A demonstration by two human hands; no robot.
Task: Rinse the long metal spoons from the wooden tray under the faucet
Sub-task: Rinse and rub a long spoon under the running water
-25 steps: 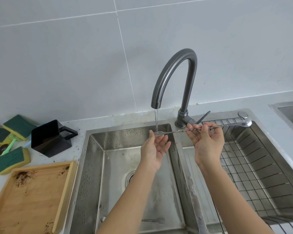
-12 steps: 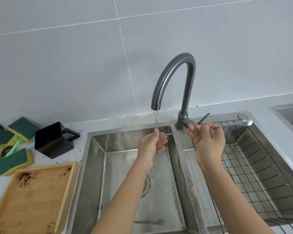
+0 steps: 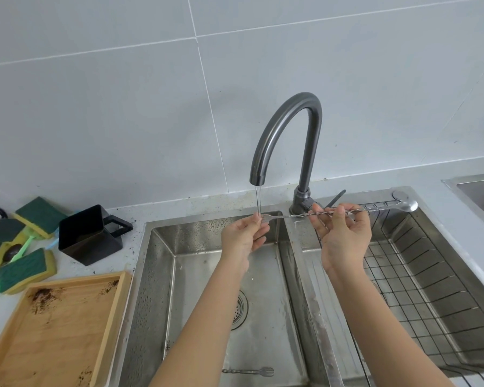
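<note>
A long twisted metal spoon lies level over the sink, bowl end at the right, forked end at the left under the thin water stream from the grey faucet. My right hand pinches the twisted shaft near its middle. My left hand pinches the forked end in the stream with its fingertips. A second twisted utensil lies on the bottom of the left sink basin. The wooden tray at the lower left holds only dark crumbs.
A black square cup stands left of the sink. Green and yellow sponges lie at the far left. A wire rack fills the right basin. The faucet lever points back right. Another sink edge shows at far right.
My left hand went from an open palm under the stream to fingertips closed on the spoon's forked end. The right hand kept its hold. The view shifted slightly.
</note>
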